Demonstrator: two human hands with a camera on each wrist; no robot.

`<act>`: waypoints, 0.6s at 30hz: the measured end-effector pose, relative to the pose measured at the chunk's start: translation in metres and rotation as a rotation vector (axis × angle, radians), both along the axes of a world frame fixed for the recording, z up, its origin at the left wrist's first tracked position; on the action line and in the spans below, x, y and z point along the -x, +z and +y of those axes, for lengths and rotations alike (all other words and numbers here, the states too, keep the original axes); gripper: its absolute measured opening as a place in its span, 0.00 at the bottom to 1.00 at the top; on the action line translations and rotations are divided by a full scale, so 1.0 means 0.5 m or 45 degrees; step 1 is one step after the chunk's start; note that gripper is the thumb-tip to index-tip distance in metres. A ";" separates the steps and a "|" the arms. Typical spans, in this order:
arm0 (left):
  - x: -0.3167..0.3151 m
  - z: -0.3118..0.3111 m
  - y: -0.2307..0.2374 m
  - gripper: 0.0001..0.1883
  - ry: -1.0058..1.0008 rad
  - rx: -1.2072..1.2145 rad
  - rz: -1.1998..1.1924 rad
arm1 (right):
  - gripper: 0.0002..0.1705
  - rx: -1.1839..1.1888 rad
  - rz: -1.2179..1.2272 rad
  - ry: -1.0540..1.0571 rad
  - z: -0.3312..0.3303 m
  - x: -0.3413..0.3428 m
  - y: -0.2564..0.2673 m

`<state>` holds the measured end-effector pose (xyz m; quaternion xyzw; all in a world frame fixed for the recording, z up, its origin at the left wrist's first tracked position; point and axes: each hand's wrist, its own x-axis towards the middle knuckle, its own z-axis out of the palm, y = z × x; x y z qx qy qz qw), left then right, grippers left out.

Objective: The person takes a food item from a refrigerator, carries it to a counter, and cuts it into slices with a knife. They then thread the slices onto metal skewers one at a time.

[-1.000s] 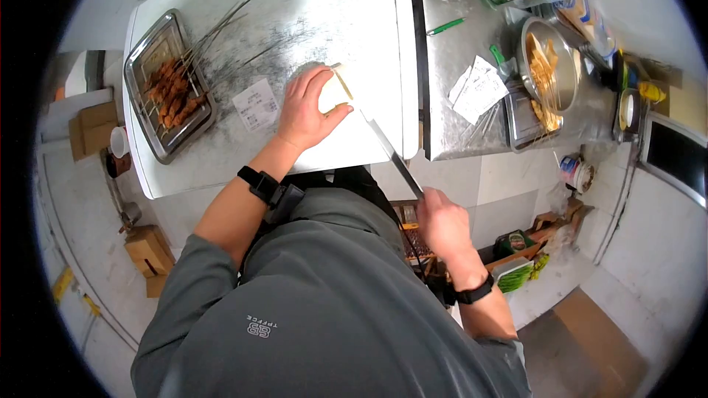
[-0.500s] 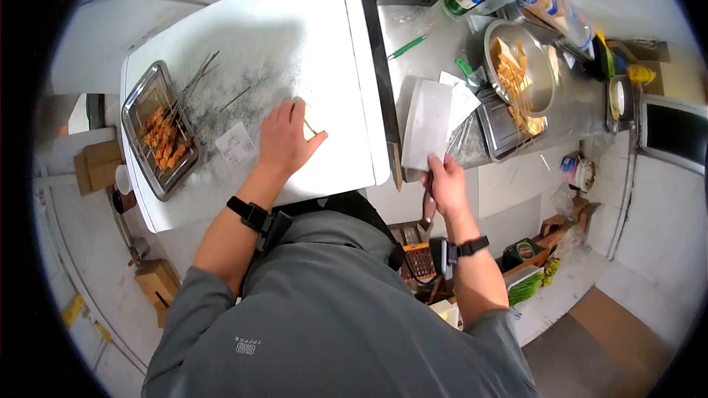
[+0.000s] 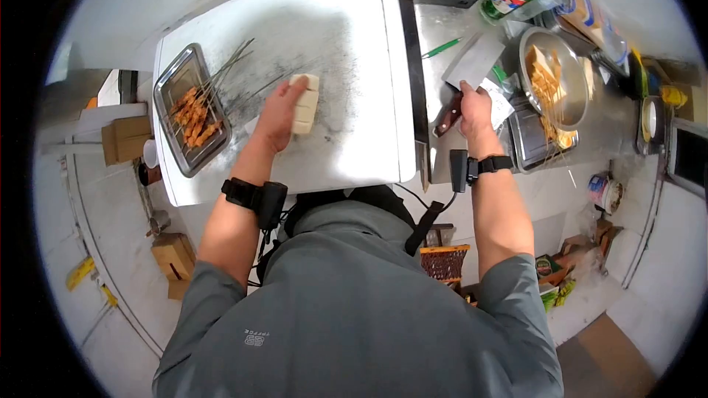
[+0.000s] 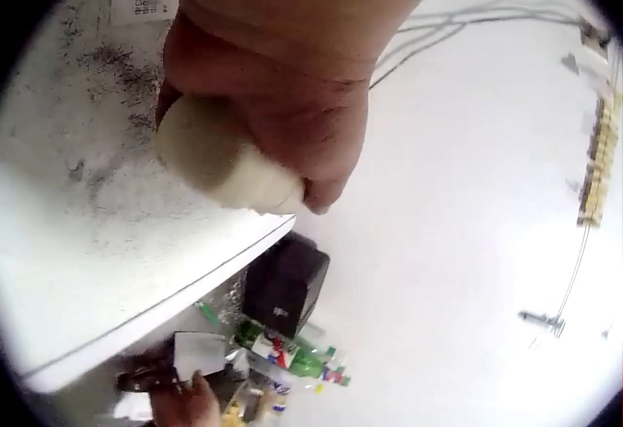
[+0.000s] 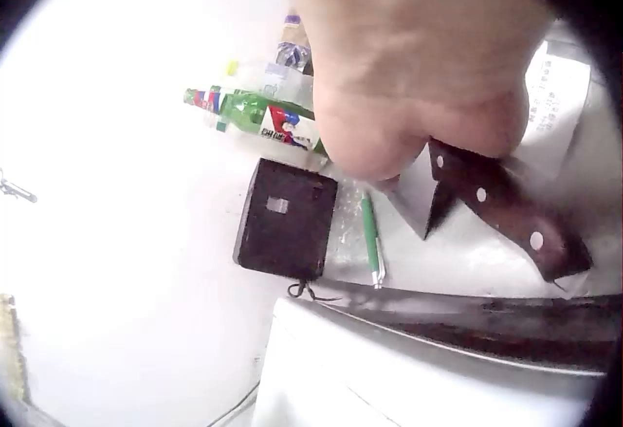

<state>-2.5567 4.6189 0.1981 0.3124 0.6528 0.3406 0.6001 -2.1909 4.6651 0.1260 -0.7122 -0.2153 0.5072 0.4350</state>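
Cream, scored block point(image 3: 307, 107) is gripped in the left hand point(image 3: 277, 116); the right hand point(image 3: 476, 108) holds a flat metal cleaver point(image 3: 476, 59) by its brown, riveted handle point(image 5: 508, 209).

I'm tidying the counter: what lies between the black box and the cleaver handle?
In the right wrist view, a green pen lies between that black box and the cleaver handle.

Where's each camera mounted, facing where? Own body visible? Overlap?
Head: on the head, facing forward and down at the white table; torso, arms, left hand, right hand show.
Left wrist: worn there, facing left hand gripping pale block; right hand small below.
Right wrist: worn there, facing right hand holding cleaver; no left hand.
Wrist views share: black box, cleaver, right hand.
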 end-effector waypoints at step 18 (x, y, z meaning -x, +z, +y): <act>-0.121 -0.111 0.043 0.23 0.000 0.401 -1.156 | 0.44 -0.234 -0.569 0.636 -0.419 0.275 0.249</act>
